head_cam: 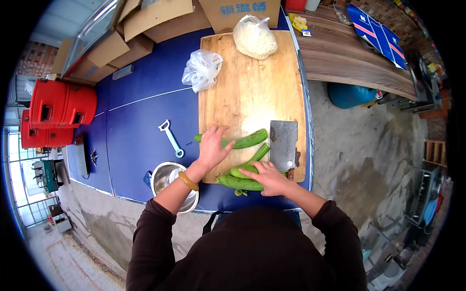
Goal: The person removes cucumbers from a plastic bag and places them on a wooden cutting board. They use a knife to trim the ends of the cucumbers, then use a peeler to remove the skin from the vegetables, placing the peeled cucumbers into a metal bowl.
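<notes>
My left hand (214, 148) is over a long green gourd (253, 140) lying across the wooden cutting board (251, 91). Its fingers are spread, and whether they touch the gourd I cannot tell. With bent fingers my right hand (271, 179) lies on a shorter green gourd (238, 172) at the board's near edge. Beneath that sits another long green gourd (233, 182), and a stem-like green end (260, 152) points away from me. To the right is a cleaver (283, 142), flat on the board, its handle partly hidden. Small green cut ends (239, 192) lie on the blue tabletop.
Left of the board are a light-blue peeler (171, 138) and a steel bowl (158, 172), partly behind my left forearm. A filled plastic bag (255, 38) and a crumpled clear bag (202, 70) sit farther back. Cardboard boxes (156, 22) and red containers (63, 103) stand beyond.
</notes>
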The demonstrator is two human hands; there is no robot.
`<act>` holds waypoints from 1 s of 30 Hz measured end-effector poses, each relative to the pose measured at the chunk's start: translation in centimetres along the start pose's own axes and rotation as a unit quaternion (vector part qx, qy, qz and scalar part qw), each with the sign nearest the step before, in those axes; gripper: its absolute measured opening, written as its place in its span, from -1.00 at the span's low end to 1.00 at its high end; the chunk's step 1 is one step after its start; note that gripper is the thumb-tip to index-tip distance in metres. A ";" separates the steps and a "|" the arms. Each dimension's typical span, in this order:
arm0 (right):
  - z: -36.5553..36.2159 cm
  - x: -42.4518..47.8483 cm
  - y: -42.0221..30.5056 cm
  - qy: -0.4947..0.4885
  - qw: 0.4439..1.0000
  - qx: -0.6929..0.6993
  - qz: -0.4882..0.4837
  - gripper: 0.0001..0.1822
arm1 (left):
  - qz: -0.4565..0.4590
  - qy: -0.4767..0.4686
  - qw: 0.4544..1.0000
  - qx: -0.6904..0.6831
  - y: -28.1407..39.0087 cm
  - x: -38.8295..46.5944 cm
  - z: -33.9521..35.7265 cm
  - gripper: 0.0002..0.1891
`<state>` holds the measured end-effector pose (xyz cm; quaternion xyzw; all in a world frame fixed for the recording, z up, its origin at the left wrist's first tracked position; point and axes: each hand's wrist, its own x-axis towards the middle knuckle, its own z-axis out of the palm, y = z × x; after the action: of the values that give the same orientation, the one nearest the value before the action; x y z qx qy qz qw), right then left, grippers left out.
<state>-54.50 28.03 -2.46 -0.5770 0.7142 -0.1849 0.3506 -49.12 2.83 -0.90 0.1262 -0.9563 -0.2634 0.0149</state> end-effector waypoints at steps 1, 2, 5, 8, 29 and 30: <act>0.6 -0.2 -0.1 0.011 0.999 -0.041 -0.008 0.16 | -0.002 0.028 1.000 -0.012 1.4 -2.6 0.9 -0.61; 1.2 -0.2 0.1 0.030 0.999 -0.038 -0.011 0.14 | -0.078 0.017 0.994 -0.075 2.4 -5.0 1.8 -0.72; 2.1 0.9 0.0 0.118 0.993 -0.012 0.024 0.13 | -0.248 0.019 0.951 -0.186 4.6 -11.5 4.9 -0.79; 1.8 4.6 -0.7 0.215 0.976 -0.022 0.022 0.17 | -0.277 -0.093 0.911 -0.290 4.0 -13.7 7.8 -0.74; 4.4 0.8 3.1 0.445 0.859 0.084 0.240 -0.42 | -0.498 0.159 0.797 -0.304 5.1 0.3 10.6 0.14; 4.9 0.9 4.2 0.432 0.864 0.112 0.234 -0.43 | -0.531 0.139 0.782 -0.296 5.8 1.0 10.1 0.26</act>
<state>-54.02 29.02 -8.89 -0.2119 0.8825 -0.4072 0.1023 -52.36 12.45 -6.66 0.6384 -0.6009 -0.4791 0.0422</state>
